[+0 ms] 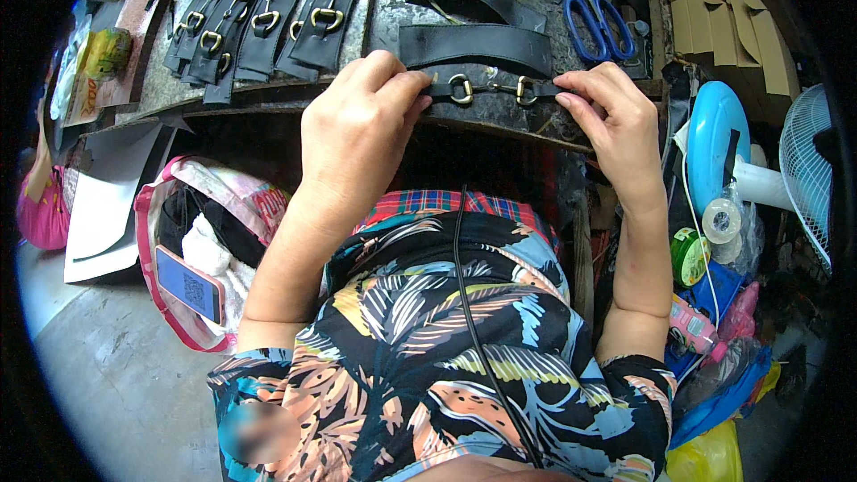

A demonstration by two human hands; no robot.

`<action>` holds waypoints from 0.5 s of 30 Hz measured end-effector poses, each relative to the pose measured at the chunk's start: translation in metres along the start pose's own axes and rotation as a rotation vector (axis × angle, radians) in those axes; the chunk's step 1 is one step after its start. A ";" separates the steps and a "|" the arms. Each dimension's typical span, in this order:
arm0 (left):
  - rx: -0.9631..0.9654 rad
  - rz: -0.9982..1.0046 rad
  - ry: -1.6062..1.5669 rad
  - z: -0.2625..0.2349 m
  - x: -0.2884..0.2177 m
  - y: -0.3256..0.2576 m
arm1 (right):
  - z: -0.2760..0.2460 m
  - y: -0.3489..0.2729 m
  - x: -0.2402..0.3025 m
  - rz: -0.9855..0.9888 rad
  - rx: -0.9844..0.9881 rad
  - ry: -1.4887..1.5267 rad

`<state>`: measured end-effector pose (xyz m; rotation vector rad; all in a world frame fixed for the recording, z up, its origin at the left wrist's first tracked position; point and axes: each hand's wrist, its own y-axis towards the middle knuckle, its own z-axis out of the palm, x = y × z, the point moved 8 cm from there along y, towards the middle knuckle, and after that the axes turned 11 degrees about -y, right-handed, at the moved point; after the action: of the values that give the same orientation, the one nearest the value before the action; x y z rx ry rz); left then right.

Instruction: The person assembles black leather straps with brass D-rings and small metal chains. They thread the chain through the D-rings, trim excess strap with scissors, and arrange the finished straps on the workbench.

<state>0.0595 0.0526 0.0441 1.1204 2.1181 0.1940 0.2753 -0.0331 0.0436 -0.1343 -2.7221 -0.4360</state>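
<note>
Between my two hands stretches a metal horsebit buckle (pixel 493 87) with short black straps at both ends. My left hand (pixel 364 120) pinches the strap at its left end, and my right hand (pixel 616 129) pinches the one at its right. The piece is held level at the bench's near edge. Just beyond it lie black leather pieces (pixel 476 48), one straight and one curved. To their left, several black straps with gold-toned buckles (pixel 326 20) lie side by side. Blue-handled scissors (pixel 596 25) rest beyond my right hand.
The worn workbench (pixel 384 13) spans the top of the view. At right are a fan (pixel 808 161), a blue round seat (pixel 714 138), tape rolls (pixel 721 220) and cardboard pieces (pixel 728 27). A pink-edged bag (pixel 165 281) with a phone (pixel 189 284) stands at left. A black cable (pixel 464 295) runs down my front.
</note>
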 end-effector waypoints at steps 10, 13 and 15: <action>-0.045 -0.022 0.021 -0.003 0.002 -0.004 | -0.009 -0.005 0.010 0.023 -0.069 -0.079; -0.042 -0.018 -0.013 -0.004 0.002 -0.004 | -0.010 -0.005 0.016 -0.017 -0.080 -0.101; -0.018 0.003 0.024 -0.002 0.001 -0.002 | -0.005 -0.004 0.023 -0.093 -0.060 -0.120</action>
<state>0.0565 0.0527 0.0437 1.1154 2.1322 0.2290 0.2554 -0.0377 0.0558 -0.0518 -2.8426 -0.5524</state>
